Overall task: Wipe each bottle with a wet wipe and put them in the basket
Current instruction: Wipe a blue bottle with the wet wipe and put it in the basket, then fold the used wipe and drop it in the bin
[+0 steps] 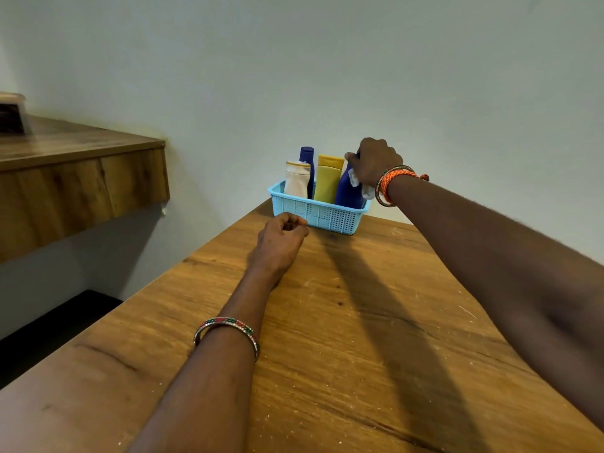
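Observation:
A light blue perforated basket [322,217] stands at the far end of the wooden table. Upright inside it are a white bottle [296,180], a slim dark blue bottle [307,155] behind that, a yellow tube [327,181], and a large blue bottle [348,191] at the right end. My right hand [376,161] grips the top of the large blue bottle, with a crumpled white wet wipe [354,178] tucked under the palm against it. My left hand [281,238] rests on the table just in front of the basket, fingers curled with nothing in them.
The wooden table [343,322] stretches from me to the white wall. A second wooden shelf [81,178] juts out at the left, higher up, with a clear lidded container [13,112] on it. A dark floor gap lies between them.

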